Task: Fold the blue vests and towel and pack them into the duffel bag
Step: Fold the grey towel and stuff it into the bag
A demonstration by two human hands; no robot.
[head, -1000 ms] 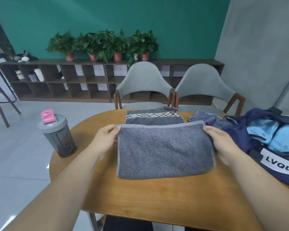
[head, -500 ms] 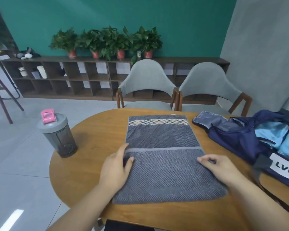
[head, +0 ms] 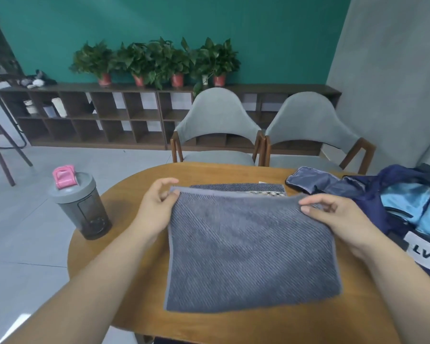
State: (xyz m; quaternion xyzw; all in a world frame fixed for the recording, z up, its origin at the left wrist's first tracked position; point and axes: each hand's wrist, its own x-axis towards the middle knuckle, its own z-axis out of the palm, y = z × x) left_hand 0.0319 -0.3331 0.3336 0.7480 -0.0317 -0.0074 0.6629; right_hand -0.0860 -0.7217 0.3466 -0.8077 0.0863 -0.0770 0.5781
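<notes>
the grey towel (head: 251, 249) lies on the wooden table (head: 233, 324) just left of the duffel bag (head: 372, 204), with one hemmed edge lifted over the rest. the left hand (head: 154, 207) pinches the lifted corner farthest from the bag between thumb and fingers. the right hand (head: 338, 214) pinches the corner nearest the bag in the same way. the towel's checked band shows beyond the raised hem, so this fold is not yet laid flat. light blue vests (head: 405, 199) already sit in the bag's open mouth.

as i judge it, the main risk is a crooked fold. the hem dips between the two pinches, and if one corner lands ahead of the other the layers will skew and pack bulky. both grips are only on the very corners, so the cloth could slip out. the bag's open flap (head: 315, 181) lies close to the corner nearest the bag, and the hem could drop onto it and snag. the shaker bottle (head: 81, 204) stands well away from the bag, beyond the left forearm, where a wide elbow swing might tip it.
</notes>
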